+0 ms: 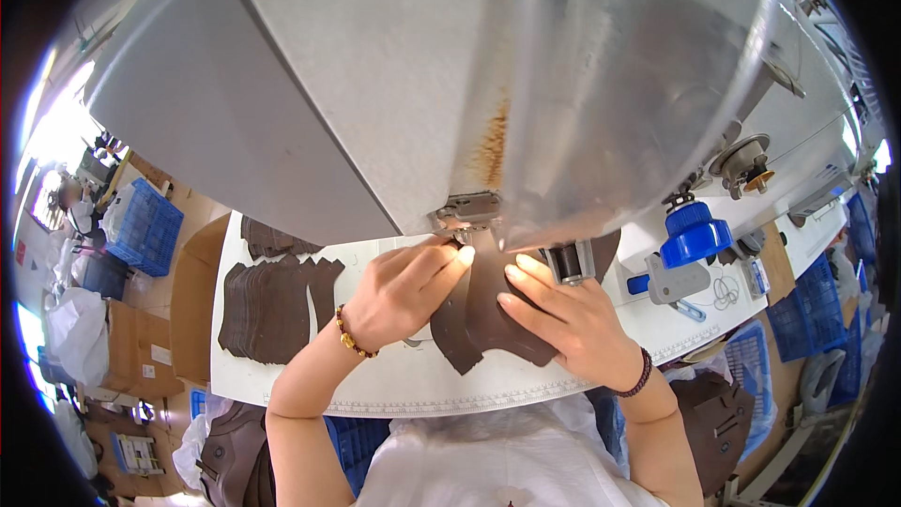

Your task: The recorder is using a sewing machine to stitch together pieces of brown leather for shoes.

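A dark brown leather-like piece [493, 305] lies on the white table under the head of a sewing machine [319, 0], reaching up to the needle area [466, 213]. My left hand [399, 291] is at the piece's left edge, close to the needle area, its thumb and fingers closed together on it. With fingers stretched out, my right hand [577, 324] rests on the right side of the piece, beside a metal part [568, 263]. The machine head hides the far end of the piece.
Stacked brown cut pieces [267, 310] lie left on the table [375, 385]. On the right are a blue knob [694, 233], a grey device [678, 282] and a small blue tool [693, 311]. More brown pieces [709, 422] hang by the front edge. Blue crates [145, 225] stand around.
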Tool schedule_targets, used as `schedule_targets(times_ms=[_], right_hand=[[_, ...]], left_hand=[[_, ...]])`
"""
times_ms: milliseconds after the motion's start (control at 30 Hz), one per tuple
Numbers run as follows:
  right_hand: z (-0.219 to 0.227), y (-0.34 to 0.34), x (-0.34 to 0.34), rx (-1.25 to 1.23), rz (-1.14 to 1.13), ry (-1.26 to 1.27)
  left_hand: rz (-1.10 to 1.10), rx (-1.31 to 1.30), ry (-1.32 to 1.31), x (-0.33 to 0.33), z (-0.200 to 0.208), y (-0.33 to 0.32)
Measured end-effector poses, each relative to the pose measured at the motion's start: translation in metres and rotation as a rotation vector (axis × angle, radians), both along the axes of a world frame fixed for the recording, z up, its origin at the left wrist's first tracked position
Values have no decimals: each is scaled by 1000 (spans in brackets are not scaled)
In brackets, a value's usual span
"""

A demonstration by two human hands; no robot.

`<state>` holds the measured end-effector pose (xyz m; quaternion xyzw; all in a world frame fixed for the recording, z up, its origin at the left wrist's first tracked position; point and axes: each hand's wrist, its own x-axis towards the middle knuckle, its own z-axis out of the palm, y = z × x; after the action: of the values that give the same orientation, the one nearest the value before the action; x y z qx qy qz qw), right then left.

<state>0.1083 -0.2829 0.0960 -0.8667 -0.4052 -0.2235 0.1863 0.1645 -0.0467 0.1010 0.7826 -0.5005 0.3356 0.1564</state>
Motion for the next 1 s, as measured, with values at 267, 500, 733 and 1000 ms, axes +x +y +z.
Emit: schedule_targets(times_ms=[267,500,733,1000], right_hand=[[5,11,-2,-57,-76,-139],[-9,10,-3,51,-65,-115],[-8,-1,5,163,51,26],[-8,-6,11,173,97,32]], left_hand=[[85,-48,51,-12,11,-4],[3,-405,469,-21,3,3],[-50,-39,74,-25,-7,4],[-74,-66,91,-21,-7,6]])
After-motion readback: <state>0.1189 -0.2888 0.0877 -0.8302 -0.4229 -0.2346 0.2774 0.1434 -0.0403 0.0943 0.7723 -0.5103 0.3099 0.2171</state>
